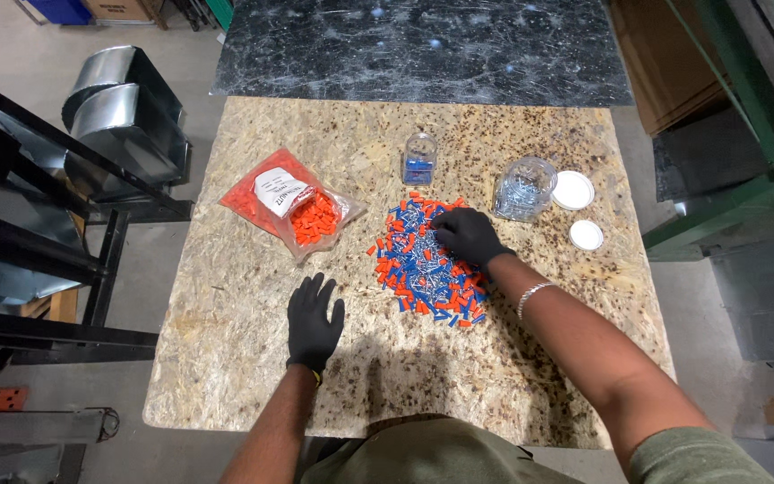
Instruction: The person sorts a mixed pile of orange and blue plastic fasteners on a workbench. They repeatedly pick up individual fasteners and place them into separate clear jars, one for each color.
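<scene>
Black-gloved, the right hand point(466, 235) curls its fingertips down into the pile point(425, 260) of orange, blue and silvery bits mid-board; whether it pinches any, I cannot tell. Left hand point(313, 321) lies flat, fingers spread, on the board point(226, 358), near the bag point(290, 203).

Rough chipboard tabletop point(253, 358), glossy plastic bag point(293, 204), matt black gloves point(313, 323).

Black gloves point(313, 318); orange-blue-silver pile point(427, 262); speckled tan board point(530, 376); white lids point(573, 190); orange bag point(290, 204).
</scene>
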